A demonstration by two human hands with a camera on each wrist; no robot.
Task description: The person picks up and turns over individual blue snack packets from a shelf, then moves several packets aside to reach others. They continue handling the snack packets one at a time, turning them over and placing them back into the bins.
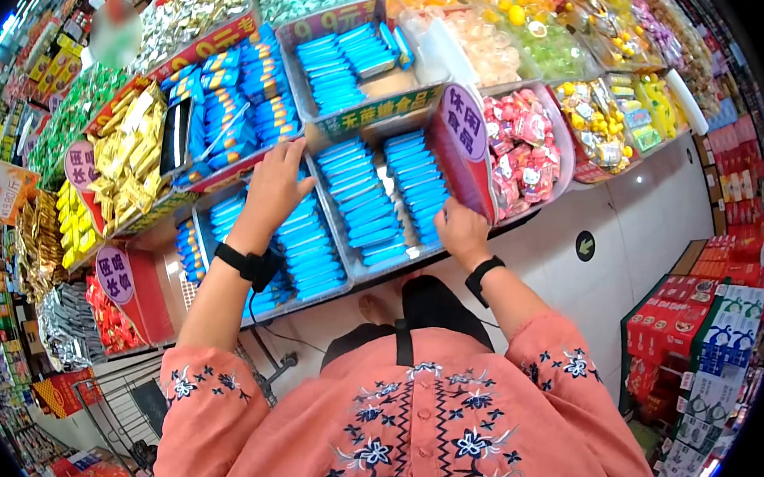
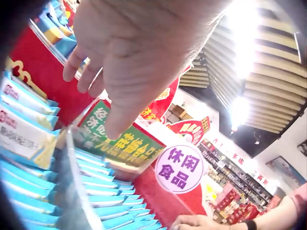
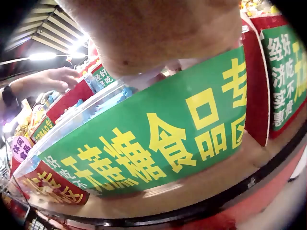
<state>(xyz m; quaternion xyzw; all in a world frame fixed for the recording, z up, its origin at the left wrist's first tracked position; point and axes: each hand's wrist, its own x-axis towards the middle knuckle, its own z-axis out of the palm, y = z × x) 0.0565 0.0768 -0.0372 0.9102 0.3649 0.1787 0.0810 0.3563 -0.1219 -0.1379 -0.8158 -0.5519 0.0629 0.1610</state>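
Observation:
My left hand (image 1: 281,181) is over the divider between the upper and front bins, its fingertips near the blue-and-orange packets (image 1: 220,132). In the left wrist view its fingers hang loose above rows of blue-wrapped snack packets (image 2: 115,191), with nothing held. My right hand (image 1: 465,233) rests at the right end of the front bin, beside a column of blue packets (image 1: 415,183) and the red side panel. In the right wrist view its fingertips are hidden behind the green sign (image 3: 163,139).
Pink candies (image 1: 525,151) fill a bin to the right, and gold-wrapped sweets (image 1: 129,151) lie to the left. A purple round label (image 1: 465,122) stands on the red panel. A wire cart (image 1: 117,415) is at lower left; stacked boxes (image 1: 696,353) stand at right.

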